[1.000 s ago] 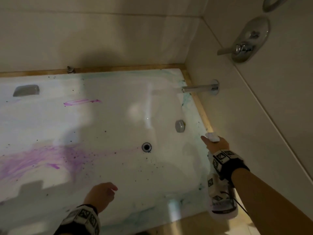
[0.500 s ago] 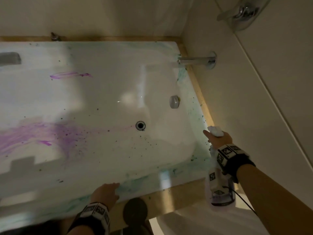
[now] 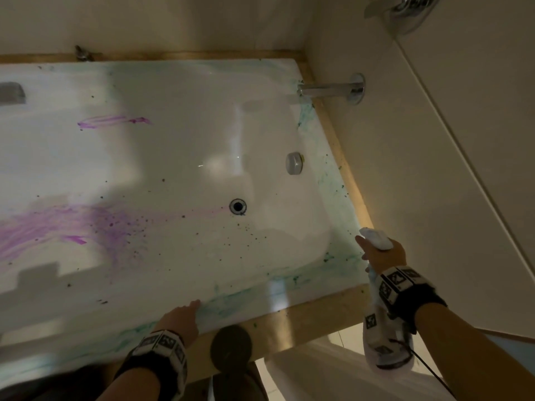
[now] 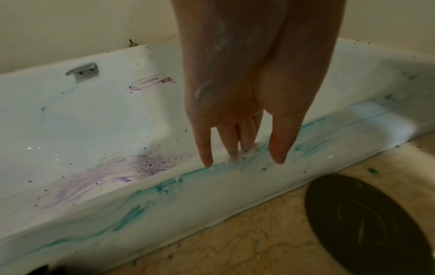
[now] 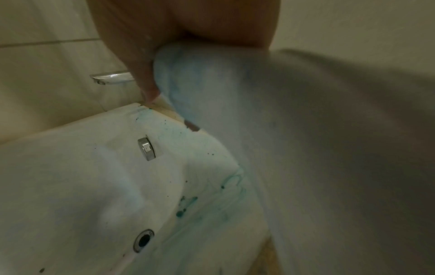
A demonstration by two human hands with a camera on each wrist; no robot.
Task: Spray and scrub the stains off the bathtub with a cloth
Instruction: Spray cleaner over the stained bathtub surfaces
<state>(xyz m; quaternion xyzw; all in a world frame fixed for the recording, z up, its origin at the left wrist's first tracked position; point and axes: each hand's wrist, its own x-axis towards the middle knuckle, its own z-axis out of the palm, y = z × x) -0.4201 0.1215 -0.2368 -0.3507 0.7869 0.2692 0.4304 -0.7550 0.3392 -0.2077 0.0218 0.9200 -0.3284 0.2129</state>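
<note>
We see the glossy white tub [image 3: 179, 157] filling the frame's left, purple smears [image 3: 58, 227] at mid-left, teal streaks [image 3: 237, 299] along its lower rim. Our left hand [image 3: 181, 316] lies there, fingers straight and spread. Our right hand [image 3: 382, 256], lower right, grips a pale cloth [image 3: 376, 240].
</note>
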